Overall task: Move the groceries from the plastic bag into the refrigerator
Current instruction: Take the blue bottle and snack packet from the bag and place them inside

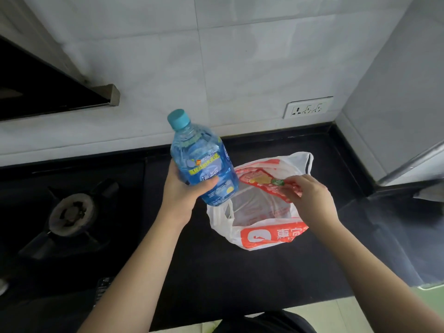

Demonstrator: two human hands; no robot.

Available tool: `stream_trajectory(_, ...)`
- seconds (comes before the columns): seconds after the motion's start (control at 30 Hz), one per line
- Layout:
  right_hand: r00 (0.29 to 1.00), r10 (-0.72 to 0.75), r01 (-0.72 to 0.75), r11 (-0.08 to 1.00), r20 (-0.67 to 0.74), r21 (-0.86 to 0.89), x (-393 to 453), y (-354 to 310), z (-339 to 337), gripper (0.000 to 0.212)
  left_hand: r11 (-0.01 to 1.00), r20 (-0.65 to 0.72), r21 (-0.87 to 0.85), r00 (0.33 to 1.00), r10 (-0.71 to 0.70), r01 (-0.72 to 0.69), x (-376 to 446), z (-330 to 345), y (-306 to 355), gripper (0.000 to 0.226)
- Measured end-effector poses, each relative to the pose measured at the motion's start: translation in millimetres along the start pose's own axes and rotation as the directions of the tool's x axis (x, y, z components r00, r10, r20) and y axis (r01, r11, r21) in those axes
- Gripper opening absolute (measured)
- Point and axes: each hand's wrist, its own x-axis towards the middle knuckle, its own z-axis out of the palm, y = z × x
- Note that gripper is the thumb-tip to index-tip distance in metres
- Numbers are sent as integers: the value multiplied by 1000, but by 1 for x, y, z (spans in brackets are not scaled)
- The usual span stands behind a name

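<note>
A white plastic bag [262, 236] with orange print stands open on the black counter [240, 272]. My left hand [182, 191] grips a blue drink bottle [204, 164] with a teal cap, held tilted above the counter just left of the bag. My right hand [310, 195] pinches a red snack packet [266, 182] at the bag's mouth, over its far rim. Inside the bag I see only pale plastic; any other contents are unclear. The grey refrigerator [396, 92] stands at the right.
A gas stove burner [72, 212] sits on the counter at the left, under a black range hood [48, 85]. A wall socket [307, 108] is on the tiled wall behind the bag. The counter's front edge runs just below my forearms.
</note>
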Motion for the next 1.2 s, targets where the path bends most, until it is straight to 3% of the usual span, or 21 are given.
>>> stream_trajectory(0.13, 939, 295, -334, 906, 175, 260, -11, -22, -11, 32, 999, 25, -46, 999, -25, 26, -25, -17, 9, 88)
stream_trajectory(0.27, 873, 357, -482, 738, 333, 473, -32, -39, -13, 41, 997, 65, -37, 996, -58, 60, -55, -37, 13, 83)
stream_trajectory(0.47, 814, 301, -579, 467, 496, 668, -75, -61, -2, 29, 995, 75, 27, 992, -97, 95, -98, -71, 19, 85)
stream_trajectory(0.93, 807, 236, -586, 437, 541, 683, -139, -93, 2, 32, 995, -28, -4, 994, -103, 103, -180, -114, 15, 78)
stream_trajectory(1.2, 789, 85, -571, 467, 608, 676, -135, -102, 0, 37, 993, -130, -90, 988, -87, 75, -205, -117, 26, 63)
